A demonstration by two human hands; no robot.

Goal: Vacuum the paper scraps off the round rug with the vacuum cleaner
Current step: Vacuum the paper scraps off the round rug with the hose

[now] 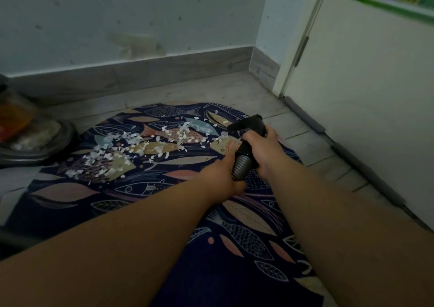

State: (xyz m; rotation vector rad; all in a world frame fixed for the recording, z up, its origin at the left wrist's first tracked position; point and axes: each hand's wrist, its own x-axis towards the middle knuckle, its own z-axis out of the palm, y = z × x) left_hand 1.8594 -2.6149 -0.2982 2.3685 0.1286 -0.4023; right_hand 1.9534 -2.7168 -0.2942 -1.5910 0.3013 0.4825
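Grip is closed on both sides round the vacuum's hose end. Right hand (263,142) is wrapped round the black handle (246,128); left hand (224,177) is curled round the ribbed grey hose (240,165) just behind it. Handle's open mouth is pointed fwd and to the left, over the far right part of the round rug (70,203), a dark blue rug w/ a fish pattern. Whether the mouth touches the pile can't be told. No floor head is seen fitted.

Paper scraps (131,147), small and white, are strewn in a band from the rug's left side to its middle; the nearest bits lie just beside the mouth. Vacuum cleaner body (35,142), blurred, is seen at the left edge on the tiled floor (312,142), by the rug's rim. A pale door (364,95) is at right, a wall (141,24) behind.

Step judged: approx. the start of the suction pass, w/ most scraps not yet lifted. Next move prob. calls for the mouth to be lowered onto the nearest scraps and drawn left along the band, the hose being fed by the left hand so it isn't pulled taut.
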